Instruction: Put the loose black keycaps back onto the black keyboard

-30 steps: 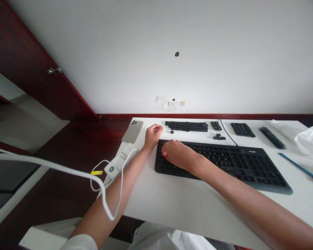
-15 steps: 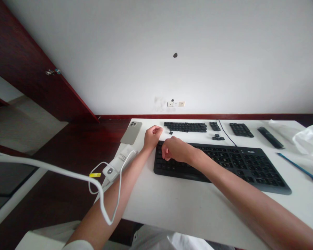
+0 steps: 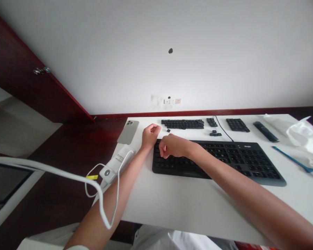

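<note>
My right hand [image 3: 173,146] lies curled over the left end of a black computer keyboard [image 3: 219,163], its fingertips down among the keys. Whether those fingers pinch a keycap is hidden. My left hand [image 3: 150,135] rests loosely curled on the white desk [image 3: 156,208], just beyond the keyboard's top left corner, with nothing visible in it. A single loose black keycap [image 3: 168,130] lies close to its fingers. Long rows of black keycaps [image 3: 182,124] are laid out on the desk behind the keyboard, with smaller groups [image 3: 211,122] to their right.
A grey smartphone [image 3: 127,132] lies at the desk's left edge. A white charger [image 3: 117,163] with a white cable [image 3: 101,205] lies by my left forearm. At the right are a keycap block [image 3: 237,125], a black bar [image 3: 265,131], a blue tool [image 3: 292,159] and white plastic [image 3: 306,135].
My right hand has curled and drawn back slightly over the keyboard's left end. My left hand has barely moved. The whole view has shifted a little as my head turned.
</note>
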